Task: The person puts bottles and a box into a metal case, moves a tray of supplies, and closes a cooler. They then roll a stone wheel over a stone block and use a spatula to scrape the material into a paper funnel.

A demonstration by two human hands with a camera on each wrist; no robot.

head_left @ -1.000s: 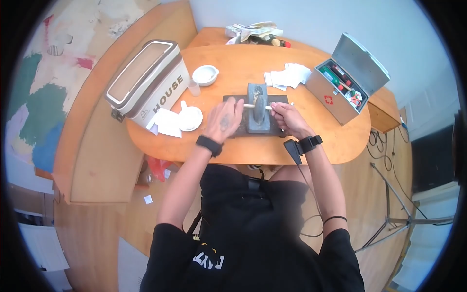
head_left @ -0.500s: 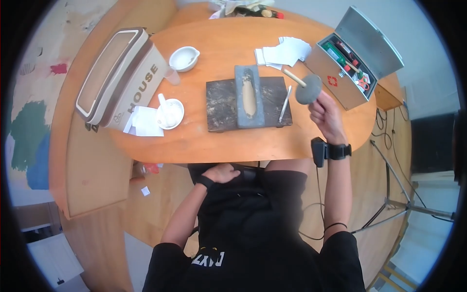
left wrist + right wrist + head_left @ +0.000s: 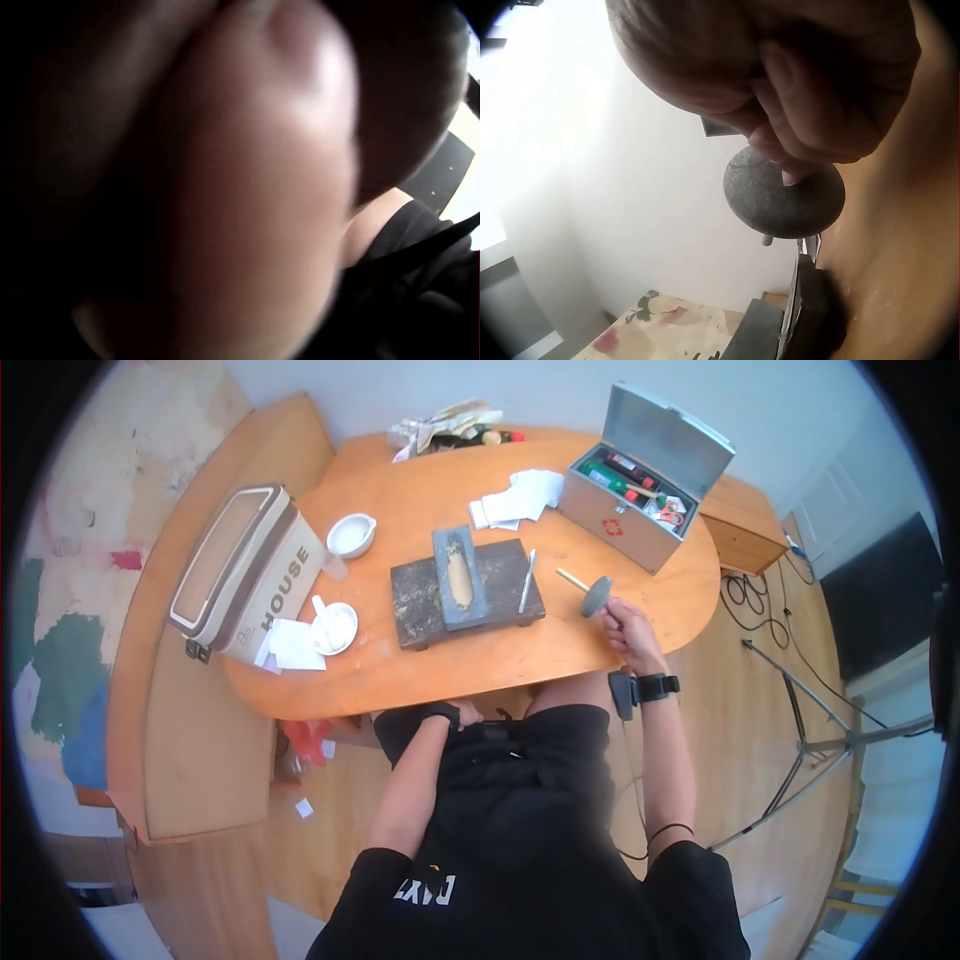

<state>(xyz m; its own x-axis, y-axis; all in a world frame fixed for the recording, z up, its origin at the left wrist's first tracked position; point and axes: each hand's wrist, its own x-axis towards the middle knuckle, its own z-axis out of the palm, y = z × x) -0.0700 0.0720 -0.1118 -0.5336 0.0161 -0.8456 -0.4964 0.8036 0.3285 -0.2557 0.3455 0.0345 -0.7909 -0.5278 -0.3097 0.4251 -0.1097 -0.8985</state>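
My right hand [image 3: 630, 635] pinches a grey stone grinding wheel [image 3: 597, 596] by one side, over the table's right part. Its wooden axle [image 3: 571, 577] points away to the upper left; in the right wrist view the fingers lie against the face of the wheel [image 3: 769, 202]. To the left, a stone grinding trough [image 3: 478, 585] with tan powder in its groove stands on a dark board [image 3: 415, 600]. A thin silver tool [image 3: 527, 582] lies on the board's right side. My left hand [image 3: 467, 714] rests in the lap, partly hidden; its wrist view shows blurred fingers close up.
A white mortar [image 3: 348, 622] with a pestle stands left, near papers [image 3: 296, 646]. Behind are a white bowl [image 3: 352, 535], a clear cup [image 3: 335, 567] and a case marked HOUSE [image 3: 290, 565]. White sheets [image 3: 520, 498] and an open metal box [image 3: 625, 530] lie toward the back right.
Both hands were on the wheel's axle in the trough; the right hand has lifted the wheel out to the right, and the left has withdrawn to the lap. The head view has shifted.
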